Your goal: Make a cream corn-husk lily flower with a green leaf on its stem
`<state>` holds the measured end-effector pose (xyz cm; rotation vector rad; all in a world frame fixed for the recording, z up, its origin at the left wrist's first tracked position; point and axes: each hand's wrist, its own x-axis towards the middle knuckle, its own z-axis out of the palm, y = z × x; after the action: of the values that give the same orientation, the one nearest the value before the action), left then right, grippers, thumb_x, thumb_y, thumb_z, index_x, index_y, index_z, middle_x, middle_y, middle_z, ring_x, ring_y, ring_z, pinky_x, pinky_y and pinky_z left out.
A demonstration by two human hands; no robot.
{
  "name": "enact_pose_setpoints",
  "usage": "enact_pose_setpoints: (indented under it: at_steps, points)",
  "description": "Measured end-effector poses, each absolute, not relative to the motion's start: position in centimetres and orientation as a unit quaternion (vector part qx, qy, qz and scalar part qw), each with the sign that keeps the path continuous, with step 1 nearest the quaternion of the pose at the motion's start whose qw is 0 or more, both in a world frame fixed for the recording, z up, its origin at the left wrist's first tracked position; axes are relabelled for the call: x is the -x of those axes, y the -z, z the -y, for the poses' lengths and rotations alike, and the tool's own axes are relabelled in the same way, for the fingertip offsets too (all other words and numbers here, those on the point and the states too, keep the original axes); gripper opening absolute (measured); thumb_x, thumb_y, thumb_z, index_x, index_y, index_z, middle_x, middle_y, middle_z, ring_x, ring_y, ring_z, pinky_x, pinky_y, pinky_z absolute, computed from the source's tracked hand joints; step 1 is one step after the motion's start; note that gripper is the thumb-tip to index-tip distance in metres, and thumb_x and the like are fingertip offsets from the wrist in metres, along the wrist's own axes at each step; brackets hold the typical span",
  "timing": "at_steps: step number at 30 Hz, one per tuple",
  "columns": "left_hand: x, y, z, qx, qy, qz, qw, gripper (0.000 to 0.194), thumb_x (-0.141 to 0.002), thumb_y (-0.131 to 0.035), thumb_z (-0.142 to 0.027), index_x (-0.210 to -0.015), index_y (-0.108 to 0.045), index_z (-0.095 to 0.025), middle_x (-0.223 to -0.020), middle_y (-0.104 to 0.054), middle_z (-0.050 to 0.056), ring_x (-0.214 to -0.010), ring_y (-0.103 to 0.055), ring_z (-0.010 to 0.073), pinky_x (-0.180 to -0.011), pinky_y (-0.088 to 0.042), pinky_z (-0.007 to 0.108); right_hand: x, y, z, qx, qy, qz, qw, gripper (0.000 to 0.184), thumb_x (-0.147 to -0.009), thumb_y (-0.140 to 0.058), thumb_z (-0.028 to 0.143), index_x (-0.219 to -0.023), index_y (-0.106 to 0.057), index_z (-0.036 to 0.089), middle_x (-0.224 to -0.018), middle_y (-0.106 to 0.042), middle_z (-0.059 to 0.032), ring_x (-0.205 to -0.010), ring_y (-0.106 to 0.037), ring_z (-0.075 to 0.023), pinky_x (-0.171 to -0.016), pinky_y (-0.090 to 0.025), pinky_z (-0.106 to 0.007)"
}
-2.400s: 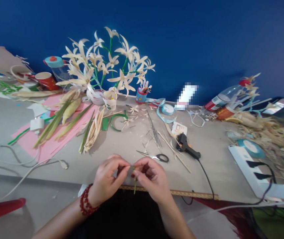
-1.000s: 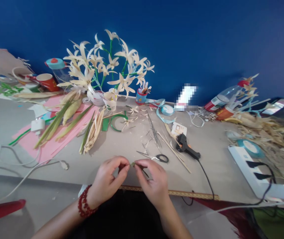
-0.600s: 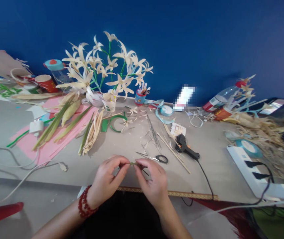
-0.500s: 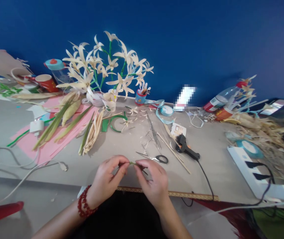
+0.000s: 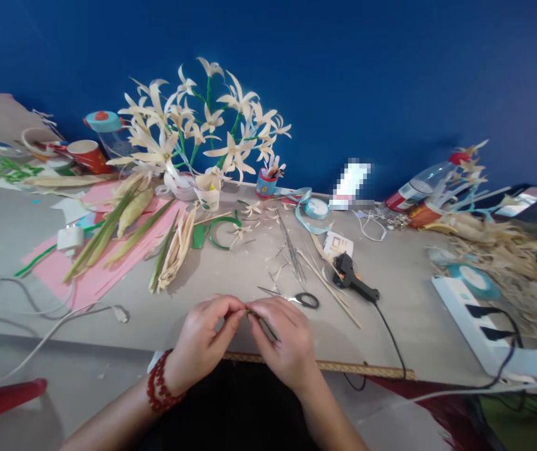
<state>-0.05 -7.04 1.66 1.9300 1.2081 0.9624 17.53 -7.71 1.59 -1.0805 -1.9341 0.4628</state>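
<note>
Left hand (image 5: 212,335) and right hand (image 5: 283,338) nearly meet, fingertips pinching a small green strip (image 5: 250,312) between them. Strip's tail runs under right hand's fingers. Scissors (image 5: 296,299) on table (image 5: 230,275), just beyond right hand.
</note>
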Motion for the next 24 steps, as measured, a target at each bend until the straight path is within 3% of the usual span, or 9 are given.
enact_pose_setpoints:
  at_steps: [8, 17, 24]
  points:
    - [0.25, -1.90, 6.74, -0.730, -0.345, -0.468, 0.359, 0.020, -0.096, -0.051, -0.021, -0.081, -0.062, -0.020, -0.068, -0.066, -0.001, -0.060, -0.061, 0.0111, -0.063, -0.049, 0.021, -18.25, -1.52, 7.19, 0.405, -0.189, 0.795, 0.410, 0.026, -0.088, -0.056, 0.011, -0.109, -0.065, 0.023, -0.095, -0.074, -0.0061, -0.084, -0.069, -0.0206, -0.077, -0.054, -0.036]
    - [0.03, -2.47, 6.34, -0.667, -0.318, -0.472, 0.481, 0.023, -0.094, -0.053, -0.026, -0.075, -0.062, -0.018, -0.057, -0.063, -0.004, -0.045, -0.058, 0.0078, -0.050, -0.047, 0.017, -17.56, -1.58, 7.23, 0.458, -0.165, 0.759, 0.433, 0.013, -0.080, -0.057, 0.009, -0.081, -0.063, 0.021, -0.067, -0.067, -0.0005, -0.061, -0.062, -0.0164, -0.060, -0.049, -0.029]
    - [-0.08, -2.05, 6.80, -0.634, -0.343, -0.471, 0.509, 0.025, -0.095, -0.052, -0.030, -0.076, -0.061, -0.017, -0.059, -0.064, -0.002, -0.046, -0.058, 0.0082, -0.048, -0.047, 0.018, -17.56, -1.42, 7.42, 0.478, -0.157, 0.747, 0.435, 0.013, -0.077, -0.056, 0.010, -0.079, -0.060, 0.022, -0.065, -0.064, 0.0008, -0.059, -0.060, -0.0156, -0.059, -0.046, -0.028]
